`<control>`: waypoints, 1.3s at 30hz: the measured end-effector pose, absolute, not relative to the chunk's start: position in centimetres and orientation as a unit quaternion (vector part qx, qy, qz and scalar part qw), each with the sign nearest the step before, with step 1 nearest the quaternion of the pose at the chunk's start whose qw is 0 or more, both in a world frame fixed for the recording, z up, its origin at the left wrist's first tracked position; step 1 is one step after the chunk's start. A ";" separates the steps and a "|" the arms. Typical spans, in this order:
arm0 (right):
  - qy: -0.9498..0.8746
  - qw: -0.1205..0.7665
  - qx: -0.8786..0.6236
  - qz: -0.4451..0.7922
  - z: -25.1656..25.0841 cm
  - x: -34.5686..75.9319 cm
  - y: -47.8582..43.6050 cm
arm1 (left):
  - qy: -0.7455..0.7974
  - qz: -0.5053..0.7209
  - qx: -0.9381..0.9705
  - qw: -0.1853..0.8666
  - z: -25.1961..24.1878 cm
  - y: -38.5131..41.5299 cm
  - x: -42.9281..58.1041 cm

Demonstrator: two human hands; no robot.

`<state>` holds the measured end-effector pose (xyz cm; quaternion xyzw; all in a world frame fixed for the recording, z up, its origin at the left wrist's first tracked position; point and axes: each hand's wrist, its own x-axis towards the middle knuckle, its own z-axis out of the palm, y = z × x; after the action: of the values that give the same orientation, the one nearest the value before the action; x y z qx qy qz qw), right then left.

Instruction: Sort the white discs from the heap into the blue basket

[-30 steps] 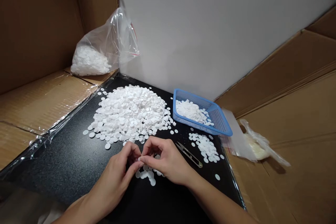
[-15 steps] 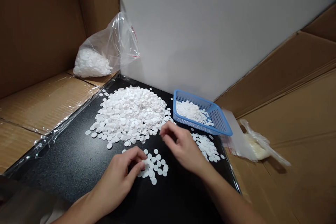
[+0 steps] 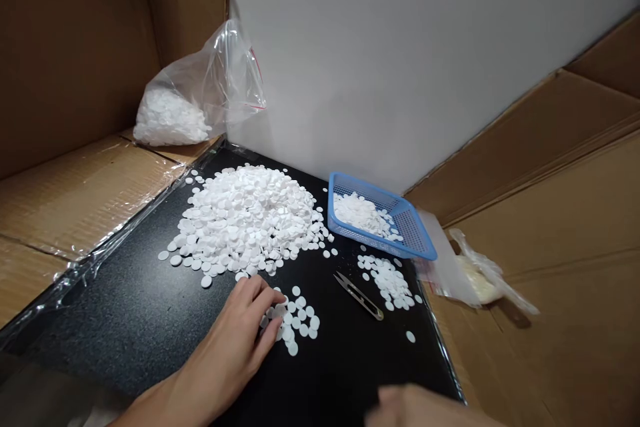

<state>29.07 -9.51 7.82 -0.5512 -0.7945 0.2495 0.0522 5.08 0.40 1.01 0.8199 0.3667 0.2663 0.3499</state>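
Observation:
My left hand rests at the left side of a small loose group of flat white discs. Its thumb and forefinger are apart, with several discs showing between and beside them. Blurred by motion, my right hand is at the bottom edge, and its fingers cannot be made out. Just behind the small group lies a large heap of the same discs. A pair of thread snips lies on the black tabletop, to the right of the small group.
A blue mesh basket with white discs inside stands at the back right. In front of it lies another disc cluster, with one stray disc nearby. Clear bags stand at back left and lie at right. Cardboard surrounds the table.
My right hand has moved from beside the heap down to the bottom edge, uncovering the snips. A single disc now lies near the right edge. My left thumb and forefinger have spread apart.

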 end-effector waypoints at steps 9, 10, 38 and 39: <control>-0.782 0.255 -0.527 0.213 2.5 24.6 2.2 | 0.400 0.291 0.810 0.315 1.0 0.4 5.2; -0.796 0.257 -0.512 0.193 1.9 24.1 2.8 | 0.406 0.298 0.804 0.315 1.0 0.3 5.2; -0.791 0.292 -0.508 0.174 1.1 26.7 1.0 | 0.377 0.256 0.851 0.260 -0.3 0.6 5.3; -0.791 0.294 -0.509 0.170 1.0 26.7 1.0 | 0.377 0.253 0.852 0.263 -0.3 0.6 5.3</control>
<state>26.67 0.97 1.02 -0.5086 -0.7910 0.1704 0.2943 5.27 0.56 -0.25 0.8516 0.3766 0.2530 0.2626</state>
